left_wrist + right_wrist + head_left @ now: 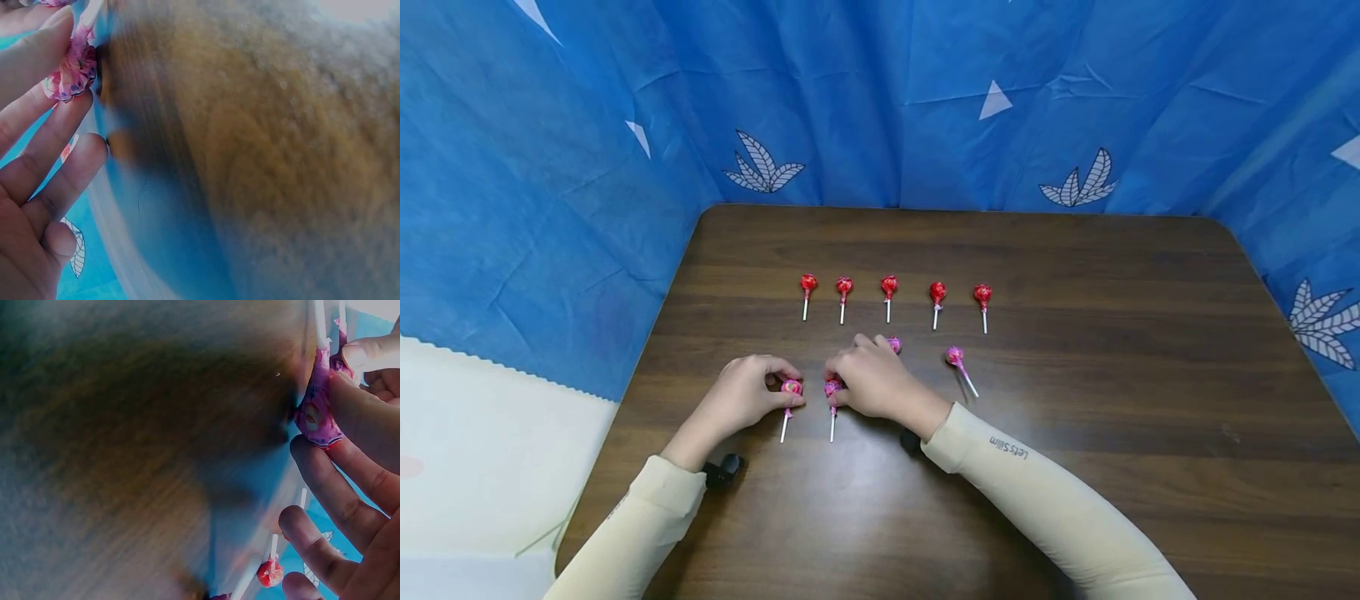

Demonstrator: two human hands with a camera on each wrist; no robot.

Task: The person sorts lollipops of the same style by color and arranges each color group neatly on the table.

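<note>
On the dark table, my left hand [741, 392] pinches the head of a pink lollipop [792, 387] between thumb and fingers, its white stick pointing toward me. Just right of it, my right hand [871, 379] pinches a purple-pink lollipop [832, 388] by its wrapped head, stick also toward me. The left wrist view shows the wrapped pink head [74, 78] between thumb and fingertips. In the right wrist view, the purple wrapper [317, 419] sits under the thumb. A third pink lollipop [894, 343] is partly hidden behind my right hand.
Farther right, another pink lollipop [955, 357] lies tilted. Behind these, several red lollipops, one in the middle [889, 285], form a row with sticks toward me. A blue patterned curtain [865, 100] hangs around the table [1112, 375]. White cloth [475, 450] lies at left.
</note>
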